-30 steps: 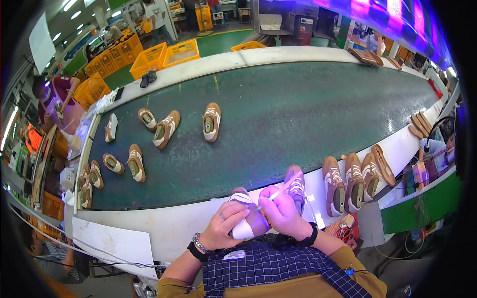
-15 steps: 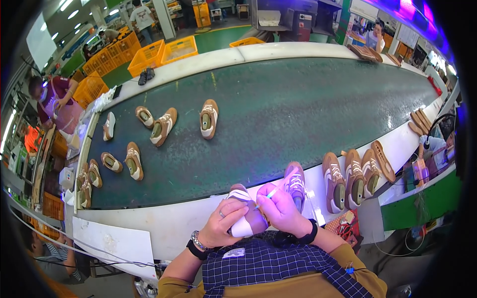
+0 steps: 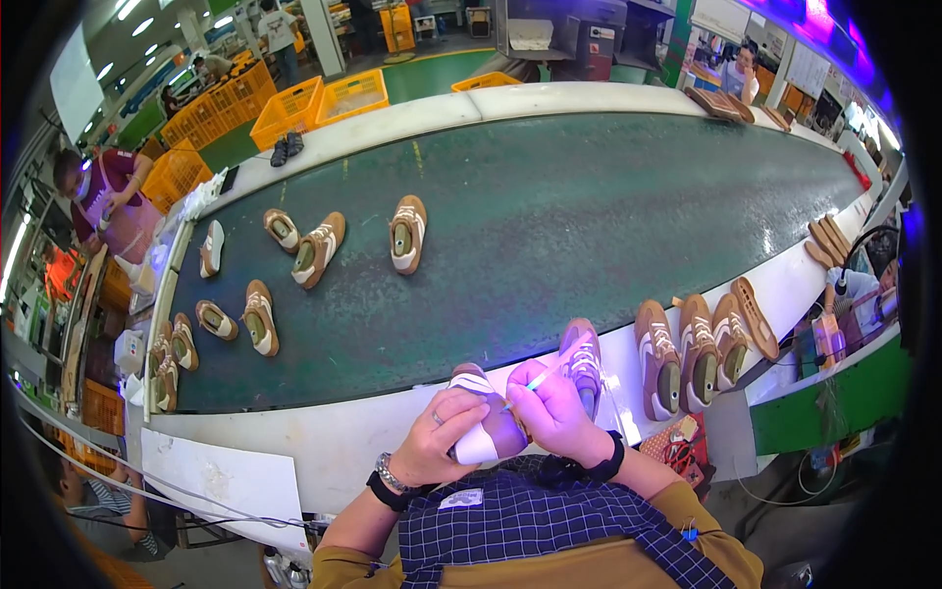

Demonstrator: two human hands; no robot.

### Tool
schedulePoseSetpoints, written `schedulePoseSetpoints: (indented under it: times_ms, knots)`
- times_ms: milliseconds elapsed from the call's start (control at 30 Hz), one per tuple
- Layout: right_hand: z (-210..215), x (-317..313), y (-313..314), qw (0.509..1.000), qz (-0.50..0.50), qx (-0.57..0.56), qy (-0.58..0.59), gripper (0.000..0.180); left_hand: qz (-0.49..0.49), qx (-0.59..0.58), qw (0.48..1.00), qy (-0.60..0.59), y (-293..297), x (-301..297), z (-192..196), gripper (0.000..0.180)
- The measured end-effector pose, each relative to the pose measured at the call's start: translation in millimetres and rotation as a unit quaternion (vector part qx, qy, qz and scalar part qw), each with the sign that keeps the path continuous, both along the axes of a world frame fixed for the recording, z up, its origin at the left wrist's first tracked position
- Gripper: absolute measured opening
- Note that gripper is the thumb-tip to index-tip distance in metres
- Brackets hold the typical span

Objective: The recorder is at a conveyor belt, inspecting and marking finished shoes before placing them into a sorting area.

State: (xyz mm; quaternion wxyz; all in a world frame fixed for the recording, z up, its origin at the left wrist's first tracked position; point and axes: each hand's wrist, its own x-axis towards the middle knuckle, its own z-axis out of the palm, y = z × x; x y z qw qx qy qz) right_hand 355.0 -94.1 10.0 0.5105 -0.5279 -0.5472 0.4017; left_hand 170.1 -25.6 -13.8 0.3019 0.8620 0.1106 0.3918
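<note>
My left hand (image 3: 438, 438) is closed around a brown and white shoe (image 3: 477, 450), held in front of my apron at the near edge of the worktable. Pinched in my right hand (image 3: 549, 410) is a slim, pale stick-like tool (image 3: 575, 355), its lower tip against the shoe's side. Whether that tip is a brush I cannot make out. Purple light falls on the right hand and tool. Just beyond this hand stands a laced shoe (image 3: 583, 369) on the white ledge. My fingers and palm hide part of the held shoe.
A green conveyor belt (image 3: 589, 216) spans the middle, carrying several brown and white shoes (image 3: 407, 236) toward its left end. More laced shoes (image 3: 655, 358) and a loose sole (image 3: 754, 319) line the right ledge. Yellow crates (image 3: 353, 98) stand beyond; a co-worker (image 3: 113, 201) is at far left.
The shoes on the belt have shifted slightly left. My hands and the held shoe stay almost in place; the tool's tip remains at the shoe's side.
</note>
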Motion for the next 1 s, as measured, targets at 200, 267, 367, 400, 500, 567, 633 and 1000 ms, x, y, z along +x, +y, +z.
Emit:
schedulePoseSetpoints:
  times_ms: [200,267,367,400,500,567,633,1000]
  knots:
    - [-1.9,1.2,-2.8,0.999,0.008,0.037,-0.012,0.012,0.007,-0.008,1.0,-0.002,-0.1,0.0,-2.3,0.056]
    - [-1.9,1.0,-3.3,0.999,0.008,0.035,-0.007,0.011,0.01,-0.009,1.0,-0.003,0.0,0.4,-2.5,0.056]
    - [-2.4,0.6,-3.7,1.0,0.005,0.016,0.023,0.012,0.008,-0.01,1.0,-0.001,-0.1,1.0,-2.2,0.055]
    - [-3.6,0.5,-2.9,0.999,0.0,0.029,0.012,0.011,0.009,-0.01,1.0,0.001,0.0,1.1,-1.8,0.055]
    - [-3.7,0.9,-2.3,0.999,-0.004,0.033,0.006,0.011,0.01,-0.01,1.0,0.003,0.5,1.2,-1.4,0.055]
    - [-3.9,1.3,-2.6,1.0,-0.001,0.022,0.011,0.01,0.01,-0.01,1.0,0.004,0.6,1.4,-1.9,0.056]
    - [-5.6,1.6,-3.5,0.999,0.0,0.036,0.017,0.009,0.01,-0.01,1.0,0.003,0.6,1.4,-3.5,0.056]
    - [-12.7,4.8,-4.8,0.995,-0.001,0.095,0.01,0.01,0.015,-0.052,0.999,-0.003,2.3,4.9,-4.6,0.057]
